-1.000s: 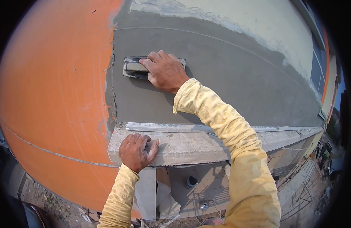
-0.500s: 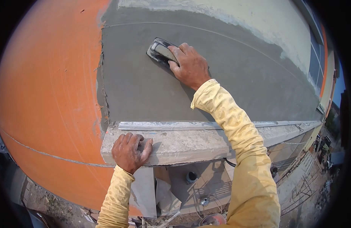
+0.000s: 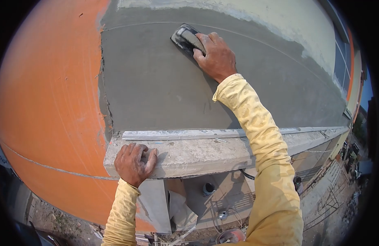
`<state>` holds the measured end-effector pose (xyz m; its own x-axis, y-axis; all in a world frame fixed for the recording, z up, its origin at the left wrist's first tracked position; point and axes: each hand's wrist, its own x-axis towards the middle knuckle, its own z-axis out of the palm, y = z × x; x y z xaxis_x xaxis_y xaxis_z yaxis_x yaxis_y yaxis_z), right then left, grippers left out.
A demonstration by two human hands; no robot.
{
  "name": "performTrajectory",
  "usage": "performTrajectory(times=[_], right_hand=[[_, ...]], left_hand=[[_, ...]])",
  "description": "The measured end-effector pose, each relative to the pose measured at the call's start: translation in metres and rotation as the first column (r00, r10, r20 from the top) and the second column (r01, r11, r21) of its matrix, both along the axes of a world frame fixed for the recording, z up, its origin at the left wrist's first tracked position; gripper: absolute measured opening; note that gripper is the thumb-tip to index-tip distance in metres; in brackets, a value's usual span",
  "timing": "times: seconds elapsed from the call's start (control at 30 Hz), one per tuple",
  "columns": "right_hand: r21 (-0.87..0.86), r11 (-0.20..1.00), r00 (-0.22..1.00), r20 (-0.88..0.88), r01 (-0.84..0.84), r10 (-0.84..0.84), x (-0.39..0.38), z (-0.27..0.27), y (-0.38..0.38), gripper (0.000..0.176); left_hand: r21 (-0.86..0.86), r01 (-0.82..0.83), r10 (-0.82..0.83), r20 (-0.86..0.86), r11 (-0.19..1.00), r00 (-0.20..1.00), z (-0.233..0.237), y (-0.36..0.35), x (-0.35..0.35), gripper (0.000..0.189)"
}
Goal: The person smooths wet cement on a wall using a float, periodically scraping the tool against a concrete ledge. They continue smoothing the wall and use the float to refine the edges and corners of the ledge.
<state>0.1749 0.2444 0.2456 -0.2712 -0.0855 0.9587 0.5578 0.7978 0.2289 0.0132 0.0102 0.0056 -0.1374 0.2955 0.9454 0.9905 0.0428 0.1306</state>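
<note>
My right hand [image 3: 216,57] is wrapped round the handle of a plastering float [image 3: 188,39]. The float's dark plate lies tilted against the smooth grey plaster [image 3: 156,82], in its upper part. My left hand [image 3: 135,163] rests on the left end of a rough concrete ledge [image 3: 197,158] below the plaster. Its fingers are bent down onto the ledge and the thumb stands apart; it holds nothing that I can see. A long pale straightedge strip [image 3: 177,134] lies along the back of the ledge, against the wall.
An orange painted wall [image 3: 54,102] borders the plaster on the left, with a rope [image 3: 54,167] across it. Nails [image 3: 220,140] lie on the ledge. Far below are a bucket [image 3: 208,189] and a paved floor. A person [image 3: 298,185] is partly visible at lower right.
My right hand and the float have moved up and to the right over the plaster. My left hand stays on the ledge; the whole view has shifted slightly.
</note>
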Motion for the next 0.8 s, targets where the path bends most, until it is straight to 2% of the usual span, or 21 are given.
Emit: performTrajectory(times=[0.03, 0.1, 0.13, 0.2, 0.23, 0.3, 0.33, 0.4, 0.43, 0.5, 0.53, 0.6, 0.63, 0.7, 0.77, 0.8], right_hand=[[-0.006, 1.0, 1.0, 0.005, 0.003, -0.003, 0.003, -0.013, -0.006, 0.043], [0.068, 0.996, 0.949, 0.306, 0.059, -0.078, 0.007, -0.027, -0.016, 0.042], [0.07, 0.996, 0.949, 0.306, 0.059, -0.078, 0.009, -0.023, -0.014, 0.042], [-0.001, 0.997, 0.996, -0.035, -0.078, 0.078, 0.011, -0.003, -0.003, 0.042], [0.005, 0.996, 0.996, -0.033, -0.087, 0.087, 0.009, 0.013, 0.004, 0.042], [-0.005, 1.0, 0.942, -0.337, -0.002, 0.0, 0.002, 0.044, 0.012, 0.041], [0.0, 1.0, 0.942, -0.335, -0.009, 0.008, -0.006, 0.047, 0.011, 0.041], [0.049, 0.998, 0.964, -0.264, 0.029, -0.015, -0.027, 0.048, 0.008, 0.043], [0.036, 0.999, 0.983, -0.184, -0.017, 0.023, -0.038, 0.038, -0.004, 0.042], [0.138, 0.99, 0.999, 0.029, -0.041, 0.037, -0.053, 0.016, -0.018, 0.042], [0.133, 0.99, 0.999, 0.035, -0.034, 0.03, -0.056, 0.001, -0.022, 0.042], [0.291, 0.953, 0.945, 0.325, -0.084, -0.017, -0.057, -0.02, -0.029, 0.041], [0.297, 0.951, 0.947, 0.321, -0.08, -0.021, -0.054, -0.016, -0.029, 0.041], [0.2, 0.979, 0.994, 0.106, -0.047, 0.026, -0.044, -0.007, -0.025, 0.042], [0.124, 0.992, 0.983, -0.175, -0.035, 0.057, -0.041, 0.021, -0.009, 0.042], [0.131, 0.99, 0.982, -0.172, -0.05, 0.072, -0.043, 0.032, -0.006, 0.042]], left_hand=[[-0.015, -0.009, 0.009, 0.011, 1.0, 1.0, -0.002, -0.001, 0.0, 0.023], [-0.021, -0.008, 0.008, 0.017, 1.0, 1.0, -0.002, -0.001, 0.0, 0.024], [-0.027, -0.009, 0.01, 0.019, 1.0, 1.0, -0.002, -0.001, 0.0, 0.024], [-0.035, -0.017, 0.018, 0.023, 0.999, 1.0, -0.001, -0.002, 0.001, 0.024], [-0.047, -0.025, 0.027, 0.027, 0.999, 0.999, -0.001, -0.003, 0.001, 0.025], [-0.024, -0.026, 0.026, 0.008, 0.999, 1.0, 0.001, -0.003, 0.001, 0.023], [-0.009, -0.013, 0.013, -0.014, 1.0, 1.0, 0.001, -0.003, 0.001, 0.021], [0.002, -0.016, 0.016, -0.01, 1.0, 1.0, 0.002, -0.003, 0.0, 0.022], [0.013, -0.015, 0.015, -0.019, 1.0, 1.0, 0.002, -0.002, 0.0, 0.022], [0.011, -0.006, 0.006, -0.019, 1.0, 1.0, -0.001, -0.003, 0.0, 0.022], [-0.023, -0.013, 0.013, 0.004, 1.0, 1.0, -0.001, -0.004, -0.001, 0.023], [-0.051, -0.015, 0.017, 0.023, 0.999, 1.0, -0.002, -0.004, 0.0, 0.025], [-0.043, -0.008, 0.009, 0.022, 0.999, 1.0, -0.002, -0.004, -0.001, 0.025], [-0.031, -0.008, 0.008, 0.017, 1.0, 1.0, -0.001, -0.003, -0.002, 0.025], [-0.022, -0.001, 0.001, 0.001, 1.0, 1.0, -0.001, -0.004, -0.001, 0.025], [-0.015, -0.016, 0.016, 0.004, 1.0, 1.0, -0.001, -0.004, -0.002, 0.025]])
